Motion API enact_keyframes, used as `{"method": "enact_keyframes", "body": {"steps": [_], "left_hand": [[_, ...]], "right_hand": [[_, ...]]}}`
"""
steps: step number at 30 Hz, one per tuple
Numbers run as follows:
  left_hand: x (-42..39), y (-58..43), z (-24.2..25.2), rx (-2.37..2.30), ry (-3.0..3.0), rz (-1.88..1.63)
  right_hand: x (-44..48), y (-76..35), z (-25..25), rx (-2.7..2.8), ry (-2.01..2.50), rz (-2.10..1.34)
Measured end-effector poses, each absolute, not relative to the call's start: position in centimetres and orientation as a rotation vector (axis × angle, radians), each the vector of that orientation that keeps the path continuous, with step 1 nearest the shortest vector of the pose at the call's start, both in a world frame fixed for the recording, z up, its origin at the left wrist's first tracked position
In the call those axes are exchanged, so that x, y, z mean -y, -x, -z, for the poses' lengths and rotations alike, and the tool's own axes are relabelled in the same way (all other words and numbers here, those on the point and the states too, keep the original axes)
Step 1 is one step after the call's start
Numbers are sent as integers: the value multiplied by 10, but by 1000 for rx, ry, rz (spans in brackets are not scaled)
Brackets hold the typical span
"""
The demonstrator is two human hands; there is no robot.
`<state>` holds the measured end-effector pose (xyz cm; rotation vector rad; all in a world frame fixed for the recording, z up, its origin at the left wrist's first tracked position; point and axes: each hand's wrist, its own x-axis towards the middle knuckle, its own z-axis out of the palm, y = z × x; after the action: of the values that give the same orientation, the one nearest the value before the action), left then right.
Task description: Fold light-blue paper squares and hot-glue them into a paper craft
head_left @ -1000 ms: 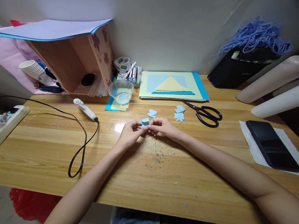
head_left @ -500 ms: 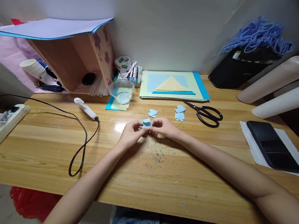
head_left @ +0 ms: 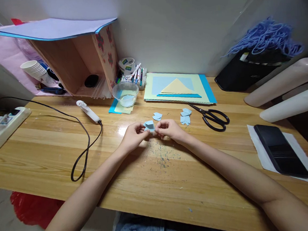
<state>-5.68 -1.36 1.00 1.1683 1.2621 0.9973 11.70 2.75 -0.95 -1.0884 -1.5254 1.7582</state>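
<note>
A small folded piece of light blue paper (head_left: 149, 125) is held up just over the wooden table between my two hands. My left hand (head_left: 135, 135) pinches its left side between thumb and fingers. At its right edge are the pinched fingertips of my right hand (head_left: 168, 129); the exact contact there is small and hard to see. Behind my hands lies another cut light blue piece (head_left: 157, 116). Farther right, several similar blue pieces (head_left: 185, 117) lie beside black-handled scissors (head_left: 215, 118).
A clear plastic bowl (head_left: 125, 95) stands on paper scraps. A white hot glue gun (head_left: 88, 111) trails a black cord to its left. Stacked coloured paper (head_left: 152, 92) lies at the back. A black phone (head_left: 281, 151) rests at right; a pink box (head_left: 107, 58) stands back left.
The folded blue paper has shifted slightly left and tilted with my left hand. My right fingertips have slid towards the paper's right edge.
</note>
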Motion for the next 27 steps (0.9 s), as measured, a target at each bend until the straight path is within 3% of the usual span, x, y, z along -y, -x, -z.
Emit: {"method": "enact_keyframes", "body": {"steps": [6, 18, 27], "left_hand": [[11, 62, -13, -1281, -1100, -984], [16, 62, -5, -1272, -1548, -744], [15, 62, -10, -1301, -1487, -919]], "right_hand": [[-28, -115, 7, 1398, 1106, -1716], [-18, -115, 13, 1793, 939, -1087], [-18, -114, 14, 1609, 957, -1388]]}}
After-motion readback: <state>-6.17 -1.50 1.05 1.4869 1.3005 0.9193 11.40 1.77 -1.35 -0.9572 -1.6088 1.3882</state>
